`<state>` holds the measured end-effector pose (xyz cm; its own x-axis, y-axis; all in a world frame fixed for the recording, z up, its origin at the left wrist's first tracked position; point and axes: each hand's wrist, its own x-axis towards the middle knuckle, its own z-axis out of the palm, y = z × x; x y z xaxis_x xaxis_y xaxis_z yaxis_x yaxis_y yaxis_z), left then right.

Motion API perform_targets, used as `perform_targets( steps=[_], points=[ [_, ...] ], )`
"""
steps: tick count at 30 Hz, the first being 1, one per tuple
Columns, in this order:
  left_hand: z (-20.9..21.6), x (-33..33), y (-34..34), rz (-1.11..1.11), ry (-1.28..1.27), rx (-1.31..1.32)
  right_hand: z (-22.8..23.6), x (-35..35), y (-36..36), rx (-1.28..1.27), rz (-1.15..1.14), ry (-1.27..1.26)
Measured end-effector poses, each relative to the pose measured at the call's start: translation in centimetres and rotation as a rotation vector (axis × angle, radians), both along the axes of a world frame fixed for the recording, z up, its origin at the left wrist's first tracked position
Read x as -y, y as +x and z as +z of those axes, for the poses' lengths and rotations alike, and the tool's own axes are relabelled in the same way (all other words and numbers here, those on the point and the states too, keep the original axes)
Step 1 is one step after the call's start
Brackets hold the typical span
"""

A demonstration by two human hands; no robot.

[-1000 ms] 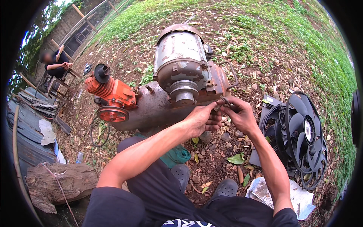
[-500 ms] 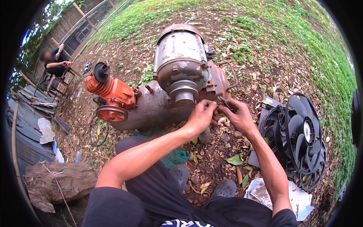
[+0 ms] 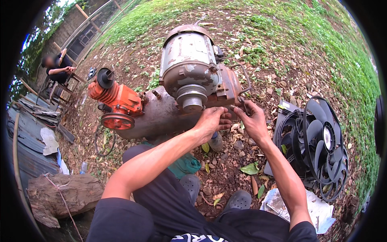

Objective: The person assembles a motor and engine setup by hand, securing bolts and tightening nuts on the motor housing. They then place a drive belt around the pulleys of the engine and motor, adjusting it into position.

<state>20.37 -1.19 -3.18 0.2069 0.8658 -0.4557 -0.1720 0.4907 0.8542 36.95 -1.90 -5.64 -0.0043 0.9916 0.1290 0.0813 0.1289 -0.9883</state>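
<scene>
A rusty air compressor tank (image 3: 161, 115) lies across the ground before me. It bears a worn grey electric motor (image 3: 189, 60) with a metal pulley (image 3: 192, 98), and an orange compressor pump (image 3: 119, 99) at its left. My left hand (image 3: 213, 122) is at the tank's lower right, just below the pulley, thumb and forefinger pinched together; whatever is between them is hidden. Beside it, my right hand (image 3: 254, 121) is closed at the fingertips near the tank's right end, around a small dark piece too small to name.
Black radiator fans (image 3: 318, 141) lie at the right, above a crumpled white sheet (image 3: 310, 207). A log (image 3: 64, 195) and corrugated metal sheets (image 3: 30, 141) are at the left. Under the tank is a green cloth (image 3: 183, 166). A person (image 3: 60, 68) sits far left.
My hands have moved slightly apart. The right has shifted a little up and its fingers now meet the tank's right end; the left has shifted slightly left, its lower fingers loosening.
</scene>
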Motion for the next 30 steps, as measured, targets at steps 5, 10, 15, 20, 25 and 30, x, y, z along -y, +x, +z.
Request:
perform_targets(
  steps=[5, 10, 15, 20, 25, 30],
  points=[
    [-1.3, -1.2, -0.8, 0.035, -0.127, 0.084, -0.6, 0.4, -1.7, -0.133, 0.005, -0.124],
    [-1.9, -1.1, -0.9, -0.005, -0.138, -0.048, -1.0, 0.1, -3.0, -0.295, -0.046, -0.259],
    [-3.0, -0.9, -0.5, -0.021, 0.195, -0.297, -1.9, -0.7, -3.6, -0.377, -0.109, -0.267],
    [-3.2, -1.6, -0.8, -0.002, 0.262, -0.256, -2.8, -1.3, -4.2, -0.418, -0.135, -0.258],
    [-3.3, -2.7, -1.2, 0.058, 0.135, -0.165, -1.6, -1.7, -5.0, -0.439, -0.130, -0.317],
    [-2.1, -2.7, -0.9, 0.062, 0.181, -0.283, -2.1, -2.4, -5.2, -0.560, -0.145, -0.355]
  ],
)
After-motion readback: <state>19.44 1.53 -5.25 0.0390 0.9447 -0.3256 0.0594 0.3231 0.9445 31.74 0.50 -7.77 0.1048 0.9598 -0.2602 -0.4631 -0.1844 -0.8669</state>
